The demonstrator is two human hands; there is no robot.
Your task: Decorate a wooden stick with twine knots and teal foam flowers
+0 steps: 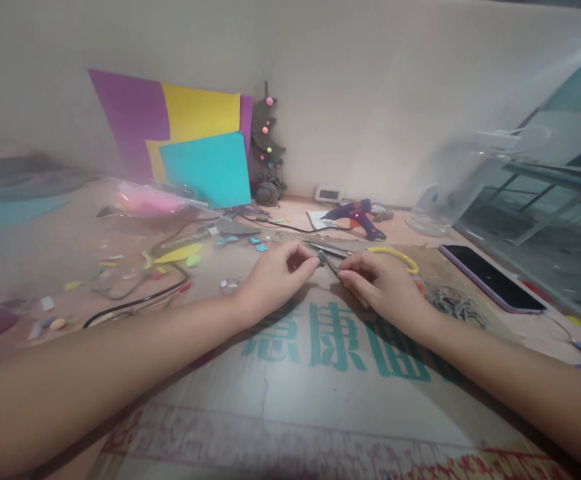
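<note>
Over the middle of the table, my left hand (283,275) pinches a small dark grey piece (321,257) between thumb and forefinger. My right hand (383,283) is closed around a thin brownish strip (332,268), whose near end reaches the grey piece; whether the two are joined I cannot tell. Just behind both hands lie scissors with a yellow handle (395,253), partly hidden by the right hand. A loose tangle of grey cord (457,305) rests to the right of my right wrist.
A glue gun (353,217) with a red light lies at the back. A phone (493,279) and a clear plastic jug (440,200) stand to the right. Coloured sheets (205,170) lean on the wall beside a decorated small tree (269,150). Cables (140,303) and small bits clutter the left.
</note>
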